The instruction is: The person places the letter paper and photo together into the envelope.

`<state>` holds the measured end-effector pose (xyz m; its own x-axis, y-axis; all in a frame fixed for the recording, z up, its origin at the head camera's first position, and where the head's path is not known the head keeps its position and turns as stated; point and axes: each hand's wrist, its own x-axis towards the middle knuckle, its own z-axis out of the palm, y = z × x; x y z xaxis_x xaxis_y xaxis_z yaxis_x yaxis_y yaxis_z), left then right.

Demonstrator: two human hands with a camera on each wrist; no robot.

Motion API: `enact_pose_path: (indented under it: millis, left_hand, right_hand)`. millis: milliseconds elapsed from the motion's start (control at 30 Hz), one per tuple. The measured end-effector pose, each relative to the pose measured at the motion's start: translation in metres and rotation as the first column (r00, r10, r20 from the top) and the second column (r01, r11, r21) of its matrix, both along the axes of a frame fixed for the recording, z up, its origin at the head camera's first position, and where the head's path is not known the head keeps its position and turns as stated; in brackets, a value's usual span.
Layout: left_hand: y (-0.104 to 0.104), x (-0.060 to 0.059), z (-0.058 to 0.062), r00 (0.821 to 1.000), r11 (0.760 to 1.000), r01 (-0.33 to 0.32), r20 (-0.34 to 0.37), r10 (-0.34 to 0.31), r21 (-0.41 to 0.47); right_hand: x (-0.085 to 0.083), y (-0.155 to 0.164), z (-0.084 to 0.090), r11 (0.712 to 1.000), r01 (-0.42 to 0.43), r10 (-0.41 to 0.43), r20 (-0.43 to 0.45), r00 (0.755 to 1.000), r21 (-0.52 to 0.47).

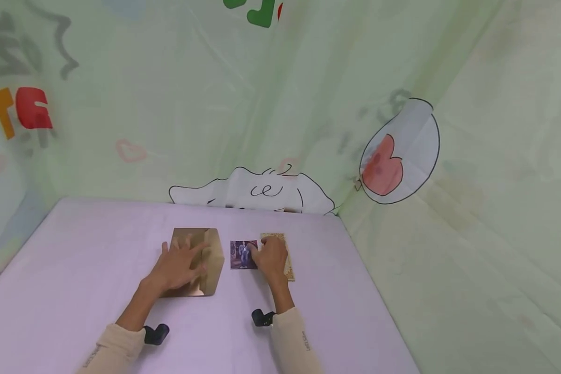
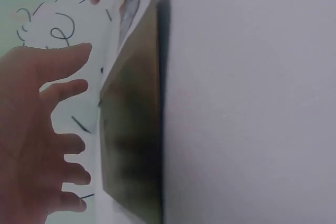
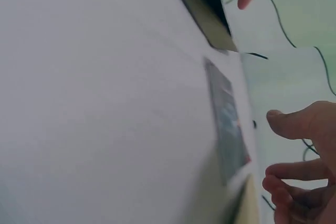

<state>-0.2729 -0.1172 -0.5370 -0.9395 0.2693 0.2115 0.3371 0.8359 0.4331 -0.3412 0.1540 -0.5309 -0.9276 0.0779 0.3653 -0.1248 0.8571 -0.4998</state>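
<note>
A shiny gold folded card [image 1: 210,270] lies on the lavender table [image 1: 84,244]. My left hand [image 1: 183,259] is spread over it with straight fingers. In the left wrist view the spread left hand [image 2: 68,129] is beside the gold card [image 2: 134,140]. A small dark photo [image 1: 242,254] lies right of the card, with a beige patterned card [image 1: 287,259] beyond it. My right hand [image 1: 267,257] lies over the beige card, its fingertips at the photo's right edge. In the right wrist view the right hand [image 3: 286,153] hangs loosely curled, just clear of the photo [image 3: 228,124].
A pale green printed cloth backdrop [image 1: 280,119] hangs behind and to the right of the table. The table's far edge [image 1: 205,203] runs just behind the cards. Bare tabletop lies to the left and near me.
</note>
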Motion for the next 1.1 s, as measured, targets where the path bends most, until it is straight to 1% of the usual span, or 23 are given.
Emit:
enact_pose_path:
  millis: [33, 167, 267, 367, 433, 533, 667, 767, 800, 833, 900, 933, 1000, 1033, 1067, 1100]
  left_hand:
    - [0.001, 0.001, -0.003, 1.000, 1.000, 0.001, -0.003, -0.001, -0.002]
    - [0.003, 0.003, -0.011, 1.000, 1.000, 0.005, -0.009, -0.005, -0.027]
    - [0.003, 0.004, -0.016, 1.000, 1.000, 0.005, 0.009, -0.004, -0.031]
    - [0.002, 0.004, -0.018, 0.999, 1.000, 0.005, 0.041, -0.005, -0.006]
    - [0.001, 0.004, -0.018, 0.998, 1.000, 0.005, 0.062, -0.006, 0.014]
    - [-0.001, 0.004, -0.020, 0.996, 0.999, 0.005, 0.088, -0.009, 0.041]
    - [-0.002, 0.004, -0.023, 0.993, 0.997, -0.001, 0.114, -0.009, 0.082]
    - [-0.003, 0.004, -0.024, 0.993, 0.993, -0.007, 0.119, -0.007, 0.116]
    - [-0.004, 0.005, -0.024, 0.993, 0.992, -0.007, 0.116, -0.008, 0.124]
    - [-0.004, 0.005, -0.024, 0.994, 0.991, -0.007, 0.113, -0.008, 0.131]
    - [-0.005, 0.006, -0.024, 0.995, 0.990, -0.004, 0.104, -0.011, 0.144]
    - [-0.006, 0.006, -0.024, 0.995, 0.989, -0.002, 0.100, -0.013, 0.149]
    - [-0.006, 0.006, -0.025, 0.996, 0.988, 0.002, 0.089, -0.016, 0.154]
    - [-0.007, 0.006, -0.025, 0.996, 0.988, 0.005, 0.083, -0.018, 0.157]
    - [-0.007, 0.005, -0.025, 0.997, 0.987, 0.007, 0.077, -0.019, 0.159]
    - [-0.007, 0.005, -0.026, 0.997, 0.987, 0.007, 0.072, -0.019, 0.163]
  right_hand:
    - [0.001, -0.003, -0.004, 1.000, 0.011, -0.011, 0.017, 1.000, 0.005]
    - [0.004, -0.013, -0.017, 0.998, 0.053, -0.055, 0.039, 0.998, 0.039]
    - [0.004, -0.018, -0.022, 0.993, 0.089, -0.091, 0.028, 0.995, 0.081]
    - [0.003, -0.024, -0.025, 0.985, 0.129, -0.132, 0.027, 0.991, 0.116]
    - [0.002, -0.027, -0.026, 0.982, 0.149, -0.155, 0.038, 0.987, 0.118]
    - [0.002, -0.033, -0.025, 0.983, 0.166, -0.171, 0.062, 0.983, 0.081]
    - [0.004, -0.037, -0.018, 0.983, 0.180, -0.181, 0.089, 0.979, 0.023]
    - [0.004, -0.037, -0.013, 0.982, 0.189, -0.187, 0.103, 0.977, -0.018]
    - [0.002, -0.036, -0.014, 0.981, 0.188, -0.184, 0.095, 0.978, -0.041]
    - [-0.004, -0.033, -0.021, 0.980, 0.187, -0.182, 0.077, 0.980, -0.062]
    - [-0.020, -0.024, -0.036, 0.972, 0.206, -0.197, 0.078, 0.977, -0.117]
    - [-0.021, -0.021, -0.035, 0.966, 0.207, -0.197, 0.078, 0.977, -0.153]
    - [-0.031, -0.011, -0.046, 0.946, 0.222, -0.204, 0.098, 0.974, -0.236]
    - [-0.033, -0.007, -0.045, 0.927, 0.236, -0.203, 0.138, 0.969, -0.290]
    - [-0.029, -0.006, -0.035, 0.900, 0.248, -0.188, 0.192, 0.963, -0.359]
    - [-0.024, -0.005, -0.025, 0.868, 0.247, -0.161, 0.227, 0.961, -0.431]
